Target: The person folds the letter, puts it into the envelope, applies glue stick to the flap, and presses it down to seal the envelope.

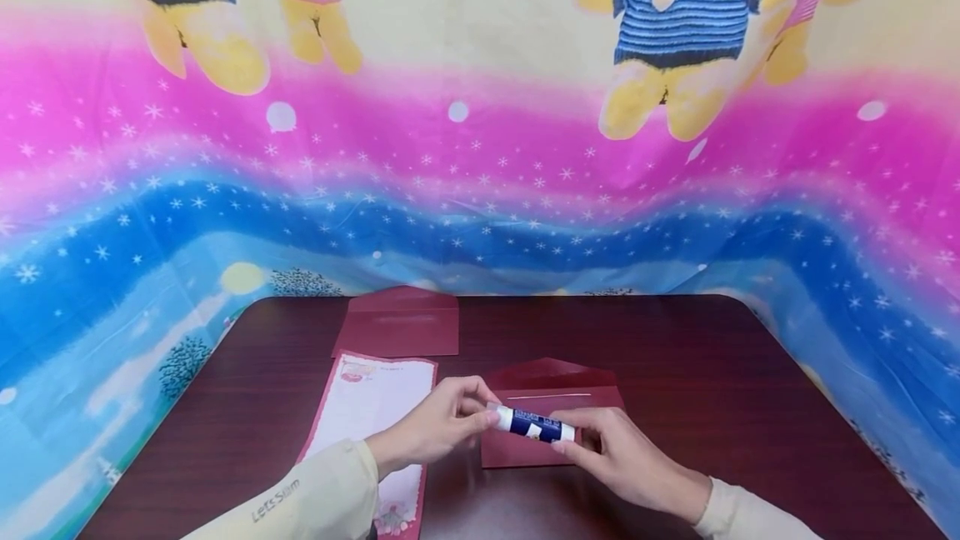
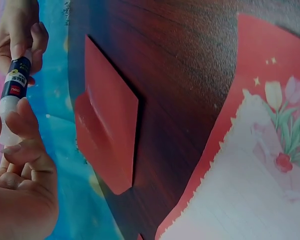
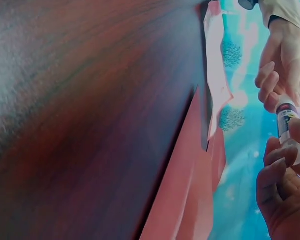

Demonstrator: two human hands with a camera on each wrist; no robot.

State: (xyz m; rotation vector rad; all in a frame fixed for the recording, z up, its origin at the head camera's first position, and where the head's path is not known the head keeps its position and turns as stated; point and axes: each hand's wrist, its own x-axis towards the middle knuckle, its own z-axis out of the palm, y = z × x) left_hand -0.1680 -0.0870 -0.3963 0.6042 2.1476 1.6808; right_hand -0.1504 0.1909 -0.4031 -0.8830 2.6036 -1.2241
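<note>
A: ok so what's closest?

B: Pale sleeves [image 1: 330, 486], the left one with lettering, and that arm crosses over a letter [image 1: 363, 419] with a red border.

A: And the hands?

B: Left hand [image 1: 431, 430] is pinching the white end of a glue stick [image 1: 534, 427], right hand [image 1: 630, 457] has the other end between thumb and fingers. So both are clamped on it, lol. It's held sideways, a bit tilted, up above the table [image 1: 697, 373].

A: Anything behind it?

B: Yeah, a red envelope [image 1: 517, 452] on the table, flap up and pointing away, thin pale line across it. Farther back on the left there's a second envelope [image 1: 401, 332], just past the letter's top edge.

A: Backdrop?

B: Pink and blue cloth [image 1: 480, 165], bears and snowflakes.
</note>
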